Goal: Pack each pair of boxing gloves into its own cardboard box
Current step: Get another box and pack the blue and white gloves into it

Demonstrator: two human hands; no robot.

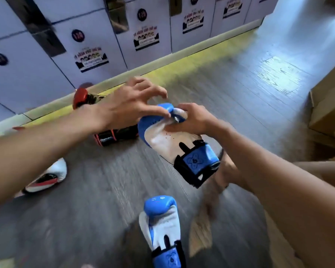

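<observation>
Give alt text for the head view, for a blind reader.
A person's right hand grips a blue and white boxing glove above a wood floor, the left hand poised over its top. Its matching glove, a black and red glove and a white glove lie nearby, a cardboard box at right.

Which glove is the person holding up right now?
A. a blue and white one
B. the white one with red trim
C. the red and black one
A: the right hand grips the blue and white glove by its padded end.
</observation>
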